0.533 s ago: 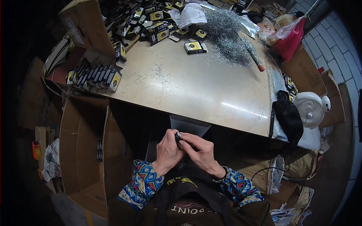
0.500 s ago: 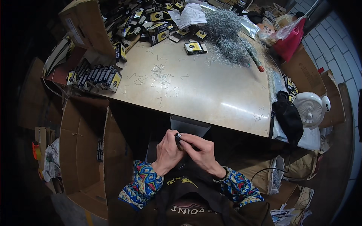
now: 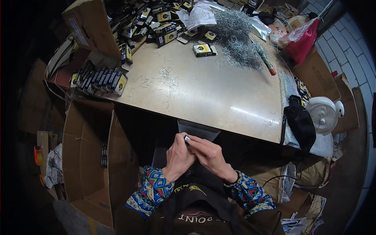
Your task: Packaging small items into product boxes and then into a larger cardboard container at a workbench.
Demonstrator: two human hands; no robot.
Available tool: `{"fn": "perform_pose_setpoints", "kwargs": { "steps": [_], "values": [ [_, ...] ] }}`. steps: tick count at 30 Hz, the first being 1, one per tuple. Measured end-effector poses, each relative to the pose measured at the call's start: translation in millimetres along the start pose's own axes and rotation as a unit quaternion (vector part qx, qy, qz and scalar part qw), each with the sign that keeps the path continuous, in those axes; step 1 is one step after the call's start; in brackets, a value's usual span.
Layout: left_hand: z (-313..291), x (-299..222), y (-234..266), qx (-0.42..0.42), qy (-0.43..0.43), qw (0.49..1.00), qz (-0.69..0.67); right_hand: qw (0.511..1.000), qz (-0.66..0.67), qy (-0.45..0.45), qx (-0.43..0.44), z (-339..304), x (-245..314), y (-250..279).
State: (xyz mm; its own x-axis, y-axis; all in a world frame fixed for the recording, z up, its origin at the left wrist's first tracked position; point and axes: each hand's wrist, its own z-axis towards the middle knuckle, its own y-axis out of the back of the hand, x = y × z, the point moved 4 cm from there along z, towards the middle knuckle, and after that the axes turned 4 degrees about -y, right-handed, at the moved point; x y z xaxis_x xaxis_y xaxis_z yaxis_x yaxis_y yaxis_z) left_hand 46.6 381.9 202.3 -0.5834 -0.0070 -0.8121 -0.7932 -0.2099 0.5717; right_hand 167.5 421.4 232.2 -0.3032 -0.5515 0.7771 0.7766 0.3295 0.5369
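In front of my body, below the table's near edge, both hands close around a small black box (image 3: 187, 139). Only its upper end, with a pale patch, shows between the fingers. My left hand (image 3: 179, 157) grips it from the left side. My right hand (image 3: 210, 156) wraps over it from the right, fingers pressed along its top. The palms cover the rest of the box. A black, yellow and white carton (image 3: 204, 49) with an end flap sticking out lies farther off on the table. Thin bent metal wires (image 3: 170, 84) are scattered across the tabletop.
A row of black cartons (image 3: 102, 79) stands at the table's left edge, above an open cardboard box (image 3: 88, 168). Behind are a heap of cartons (image 3: 137, 23) and a tangled wire pile (image 3: 239, 37). At right sit a black bag (image 3: 299, 121) and white fan (image 3: 322, 113).
My right hand's fingers have slid up and closed over the small black box, hiding more of it. My left hand has shifted slightly right and still grips it.
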Motion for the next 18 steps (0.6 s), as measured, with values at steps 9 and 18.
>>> {"fn": "perform_pose_setpoints", "kwargs": {
  "steps": [9, 18],
  "values": [
    [36.3, -18.2, 15.7, -0.137, -0.177, 0.975, 0.020, 0.979, -0.128, 0.010, -0.156, 37.3, -36.3, 66.9],
    [99.2, 35.8, 115.6, -0.197, -0.122, 0.925, 0.301, 0.979, -0.064, 0.119, -0.152, 6.1, -9.3, 16.4]
  ]
}}
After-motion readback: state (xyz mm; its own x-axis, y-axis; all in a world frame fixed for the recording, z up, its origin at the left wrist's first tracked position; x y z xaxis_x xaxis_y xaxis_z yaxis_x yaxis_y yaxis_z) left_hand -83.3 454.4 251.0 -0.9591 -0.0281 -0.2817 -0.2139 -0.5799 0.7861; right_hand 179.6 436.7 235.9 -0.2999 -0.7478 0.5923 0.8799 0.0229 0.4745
